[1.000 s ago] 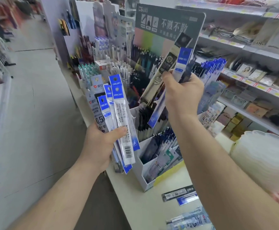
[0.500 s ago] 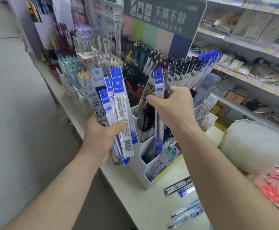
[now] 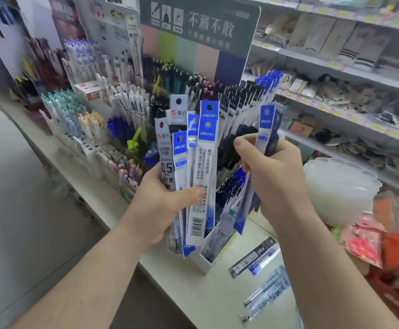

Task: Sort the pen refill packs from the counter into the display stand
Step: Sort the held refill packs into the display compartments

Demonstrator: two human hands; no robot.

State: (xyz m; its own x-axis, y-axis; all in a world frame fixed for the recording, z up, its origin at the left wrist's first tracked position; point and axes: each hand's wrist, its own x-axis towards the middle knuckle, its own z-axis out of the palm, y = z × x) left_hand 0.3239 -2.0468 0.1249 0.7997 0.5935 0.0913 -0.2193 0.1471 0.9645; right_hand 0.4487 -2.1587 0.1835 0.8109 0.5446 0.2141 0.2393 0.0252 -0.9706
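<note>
A long white counter [image 3: 189, 302] carries the display stand [image 3: 205, 263], packed with pens and refills under a dark sign [image 3: 198, 27]. Over it, the left hand [image 3: 155, 210] grips a fan of refill packs [image 3: 193, 167], thumb pressed across them. The right hand [image 3: 274, 176] pinches one blue-topped pack [image 3: 265, 129] upright. Loose packs [image 3: 255, 258] lie on the counter beside the stand.

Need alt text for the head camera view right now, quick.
The left hand holds a fan of pen refill packs while the right hand pinches one blue pack above the display stand. More packs lie on the counter.
</note>
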